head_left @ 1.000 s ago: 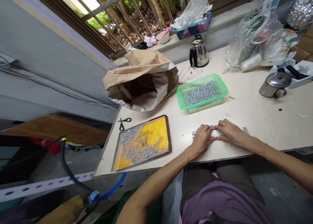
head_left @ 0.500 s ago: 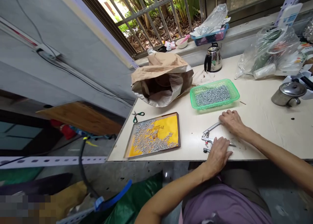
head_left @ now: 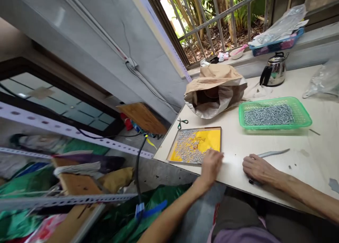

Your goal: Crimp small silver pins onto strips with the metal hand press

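two bare hands are at work on the tabletop; the left hand reaches over the near right corner of a shallow tray, where many small metal pins lie loose on a yellow lining. its fingers bend downward, but i cannot tell whether they have pinched a pin. the right hand is curled over a metal tool lying flat, one slim grey arm showing beyond the knuckles; how tightly those fingers grasp is hidden. each pin looks light, rigid and hard to damage, though the smooth shiny surface is likely slippery and apt to roll, so a fingertip pinch around the middle of one at the thin edge of the pile should suit best. the tool seems stiff and somewhat heavier, best steadied by its broad body, not the slim arm. a green basket holds similar metal pieces farther back
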### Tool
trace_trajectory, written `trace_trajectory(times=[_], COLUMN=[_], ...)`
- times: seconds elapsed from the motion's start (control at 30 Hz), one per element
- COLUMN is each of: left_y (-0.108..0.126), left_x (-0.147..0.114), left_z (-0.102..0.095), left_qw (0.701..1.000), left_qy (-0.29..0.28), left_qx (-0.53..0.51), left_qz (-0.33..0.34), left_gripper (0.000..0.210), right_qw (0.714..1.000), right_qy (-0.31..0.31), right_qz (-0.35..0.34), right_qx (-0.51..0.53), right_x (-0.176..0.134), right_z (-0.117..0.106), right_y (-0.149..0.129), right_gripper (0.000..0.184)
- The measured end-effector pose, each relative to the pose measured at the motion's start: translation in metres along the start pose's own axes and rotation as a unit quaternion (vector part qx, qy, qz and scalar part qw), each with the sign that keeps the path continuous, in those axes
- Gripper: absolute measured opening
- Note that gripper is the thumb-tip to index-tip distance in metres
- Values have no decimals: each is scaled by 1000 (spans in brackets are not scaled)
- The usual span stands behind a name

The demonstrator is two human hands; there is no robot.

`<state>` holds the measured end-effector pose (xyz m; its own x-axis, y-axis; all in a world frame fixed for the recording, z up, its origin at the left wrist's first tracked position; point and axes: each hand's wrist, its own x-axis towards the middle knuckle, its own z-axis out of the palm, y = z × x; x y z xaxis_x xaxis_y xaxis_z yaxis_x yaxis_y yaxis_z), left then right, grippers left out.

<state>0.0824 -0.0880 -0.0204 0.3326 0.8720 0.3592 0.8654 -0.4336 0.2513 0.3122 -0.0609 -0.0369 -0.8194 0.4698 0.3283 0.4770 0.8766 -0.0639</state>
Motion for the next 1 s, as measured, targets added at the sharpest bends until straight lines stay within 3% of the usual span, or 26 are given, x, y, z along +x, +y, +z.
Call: trace_trajectory(times=[0.07,0.17,0.3,0.37,0.57,0.77,0.87,1.0], left_y=[-39,-78,-94,-96,-96,-89,-79,-46], left_x=[15,25,24,25,35,35,26,17], left_z=[-13,-18,-13,-10,-11,-20,-23,-18], left_qw=[994,982,975,974,961,936,953,980], left_qy=[-24,-124,-196,-211,-264,-322,-282,-195], left_qx=[61,89,73,65,77,136,110,-32], left_qz=[-83,-112,-71,-53,-11,46,26,4], left_gripper=[24,21,18,15,12,15,18,17], right_qw=[999,987,949,941,966,973,970,965], right_qy=[37,112,120,108,98,104,86,60], right_qz=[24,114,275,297,226,207,227,252], right_qx=[6,1,-95,-119,-80,-16,7,28], right_x=[8,19,19,13,-19,-65,-84,-91], right_z=[-12,-45,-87,-94,-65,-33,-30,-37], right_y=[8,35,77,85,58,21,8,-5], right_gripper=[30,26,35,42,37,32,36,36])
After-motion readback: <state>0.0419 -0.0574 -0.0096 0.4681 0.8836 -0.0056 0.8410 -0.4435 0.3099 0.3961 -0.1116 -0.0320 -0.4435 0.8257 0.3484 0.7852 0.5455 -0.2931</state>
